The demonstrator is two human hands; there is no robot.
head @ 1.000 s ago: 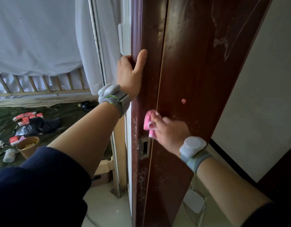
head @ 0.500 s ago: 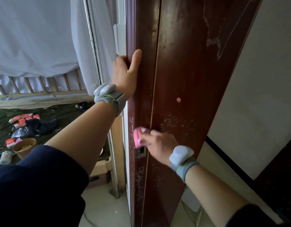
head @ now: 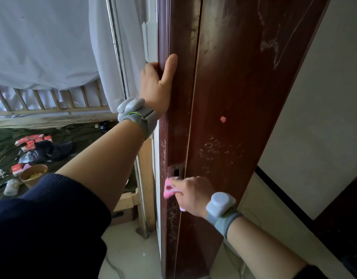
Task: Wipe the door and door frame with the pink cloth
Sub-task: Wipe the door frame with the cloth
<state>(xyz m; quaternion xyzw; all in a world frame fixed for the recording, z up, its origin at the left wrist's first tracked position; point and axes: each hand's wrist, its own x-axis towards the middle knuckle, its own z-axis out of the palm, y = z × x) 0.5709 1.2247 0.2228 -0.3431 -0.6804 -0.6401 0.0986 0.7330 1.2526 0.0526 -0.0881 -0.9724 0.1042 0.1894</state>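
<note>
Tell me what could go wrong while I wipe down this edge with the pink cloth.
The pink cloth in the right hand sits just below the latch cutout, so it may snag there. The left hand curls round the door edge; if the door swings, it could get pinched.

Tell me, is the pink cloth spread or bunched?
Bunched: the right hand grips the pink cloth as a small crumpled wad.
</note>
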